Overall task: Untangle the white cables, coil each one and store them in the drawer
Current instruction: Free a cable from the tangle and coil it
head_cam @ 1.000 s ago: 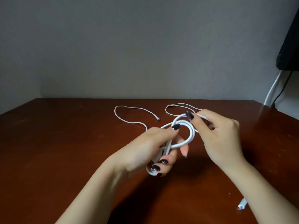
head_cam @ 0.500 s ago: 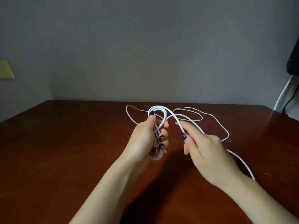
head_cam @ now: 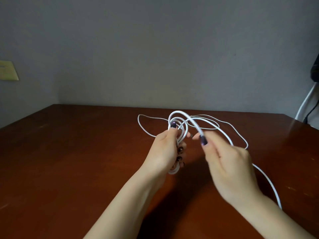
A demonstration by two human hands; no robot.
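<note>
Left hand (head_cam: 164,149) fingers curled tight round white cable coil (head_cam: 178,112), frame centre. Right hand (head_cam: 227,163), blurred, pinches the same cable's free run just right of it, over bench (head_cam: 69,152).

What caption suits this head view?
Left hand grips a white cable coil; right hand pinches its loose strand above the table.

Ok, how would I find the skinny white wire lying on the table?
Look at the far edge of the brown table. There the thin white cable sprawls flat in loose curves, far skinnier than the thick white cable looped in the left hand.
</note>
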